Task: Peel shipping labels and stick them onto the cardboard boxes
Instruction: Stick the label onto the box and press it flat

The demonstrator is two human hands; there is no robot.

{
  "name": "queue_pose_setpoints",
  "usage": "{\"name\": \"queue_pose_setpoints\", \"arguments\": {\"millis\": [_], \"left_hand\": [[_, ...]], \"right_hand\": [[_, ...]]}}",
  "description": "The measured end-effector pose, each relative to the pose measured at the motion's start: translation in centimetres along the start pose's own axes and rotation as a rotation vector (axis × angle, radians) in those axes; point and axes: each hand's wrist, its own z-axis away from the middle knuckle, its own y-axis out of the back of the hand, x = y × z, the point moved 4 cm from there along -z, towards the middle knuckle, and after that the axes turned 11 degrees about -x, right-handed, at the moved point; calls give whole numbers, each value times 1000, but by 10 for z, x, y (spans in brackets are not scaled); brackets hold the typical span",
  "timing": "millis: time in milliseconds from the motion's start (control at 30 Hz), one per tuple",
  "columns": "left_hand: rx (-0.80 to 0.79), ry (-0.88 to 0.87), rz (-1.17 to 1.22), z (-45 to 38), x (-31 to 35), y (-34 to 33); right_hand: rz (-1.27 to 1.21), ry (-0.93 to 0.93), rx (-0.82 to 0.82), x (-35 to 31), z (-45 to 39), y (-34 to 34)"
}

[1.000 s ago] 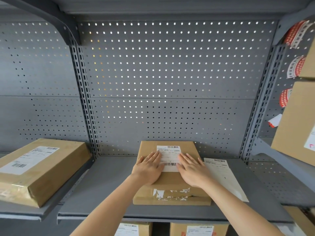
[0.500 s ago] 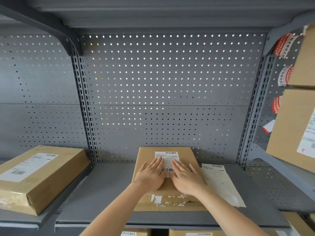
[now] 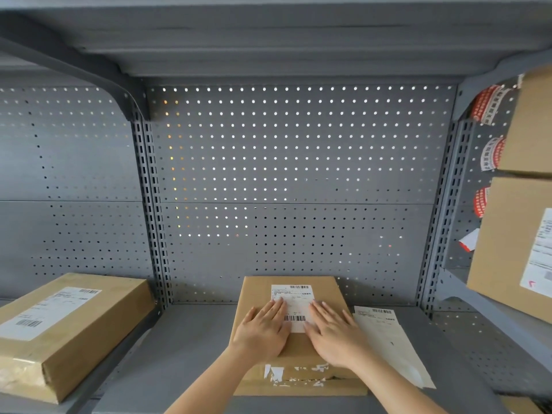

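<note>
So both hands, left hand (image 3: 263, 331) and right hand (image 3: 336, 336), are pressing flat, fingers spread, on one label (image 3: 291, 300) atop the middle cardboard box (image 3: 257, 294), sitting on a grey pegboard-backed shelf (image 3: 185, 348) among four boxes.

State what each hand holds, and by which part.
Nothing is gripped: left hand and right hand lie flat, pressing the shipping label onto the cardboard box.

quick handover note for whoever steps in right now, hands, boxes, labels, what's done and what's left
Left hand and right hand: both flat and open, pressing on the middle box, one at each side of its label.
Left box on the neighbouring shelf already carries a label.
Label sheets lie on the shelf just right of the middle box.
Done: label is on the middle box.
Left: finish smoothing it, then use the remaining sheets.
</note>
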Motion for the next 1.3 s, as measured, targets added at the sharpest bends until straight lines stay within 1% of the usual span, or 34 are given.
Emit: {"name": "queue_pose_setpoints", "arguments": {"millis": [200, 433, 567, 667, 767, 933, 1033, 1100, 1200, 1300], "left_hand": [[-19, 19, -19, 3, -1, 1], [-48, 59, 34, 12, -13, 1], [-42, 46, 46, 12, -7, 5], [-44, 11, 1, 12, 3, 3], [-42, 11, -25, 13, 4, 1], [-47, 64, 13, 23, -18, 1], [-78, 89, -58, 28, -30, 0], [-85, 93, -77, 28, -35, 1], [-73, 114, 10, 22, -42, 3], [-73, 116, 42, 16, -47, 2]], "right_hand": [[-33, -34, 6, 14, 2, 0], [-35, -64, -16, 21, 6, 4], [8, 6, 5, 5, 9, 7], [46, 84, -3, -12, 12, 3], [52, 111, -21, -18, 15, -1], [19, 45, -16, 4, 15, 2], [26, 24, -21, 12, 13, 3], [40, 73, -19, 6, 12, 5], [65, 201, -47, -15, 11, 6], [77, 308, -87, -35, 9, 4]]}}
